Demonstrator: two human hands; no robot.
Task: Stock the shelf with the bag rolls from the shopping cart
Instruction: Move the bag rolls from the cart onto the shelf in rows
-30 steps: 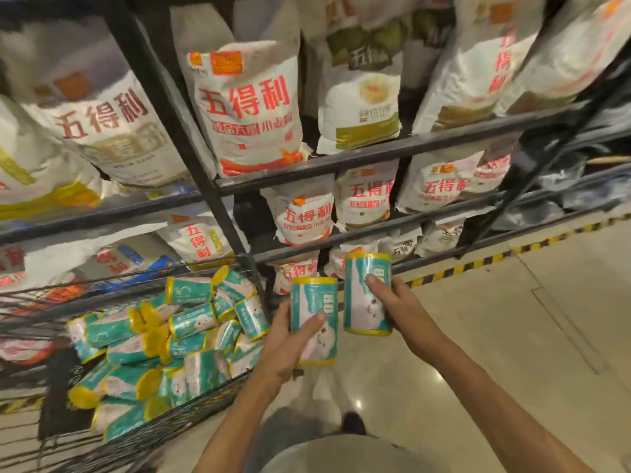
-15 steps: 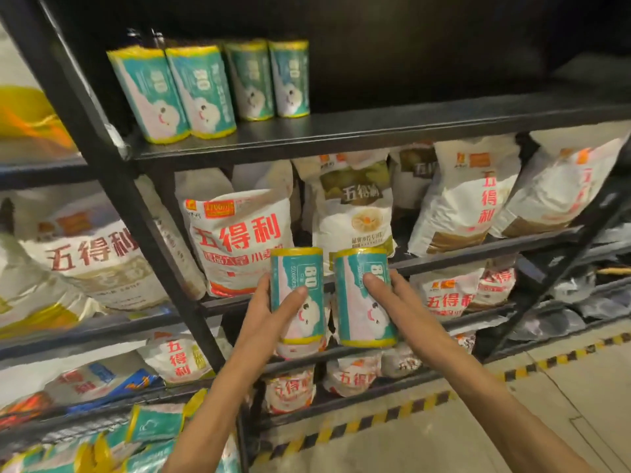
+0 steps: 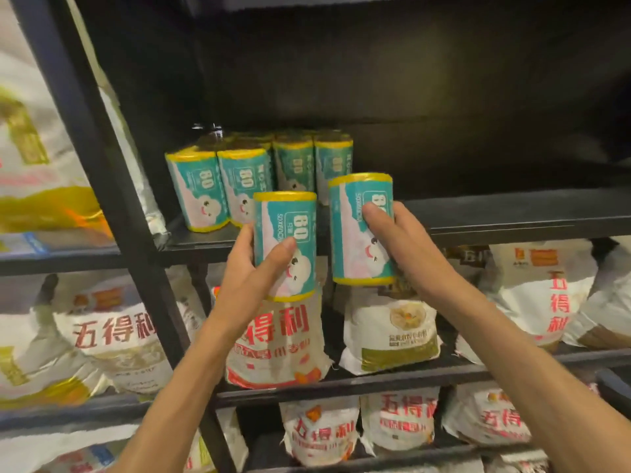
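My left hand [image 3: 252, 271] grips a teal bag roll with yellow ends [image 3: 286, 233], held upright just below the front edge of the black shelf [image 3: 495, 216]. My right hand [image 3: 406, 247] grips a second, matching roll [image 3: 355, 240], upright and a little higher, its top level with the shelf board. Several identical rolls [image 3: 239, 186] stand in a cluster at the shelf's left end, behind and left of the two held rolls. The shopping cart is out of view.
A slanted black upright post [image 3: 112, 186] borders the shelf bay on the left. White flour bags with red lettering [image 3: 276, 339] fill the lower shelves. More bags [image 3: 34, 138] lie in the bay to the left. The shelf board right of the rolls is dark and bare.
Both hands have risen with their rolls from beside the cart up to the upper shelf. The view has tilted upward, so the cart has dropped out of sight.
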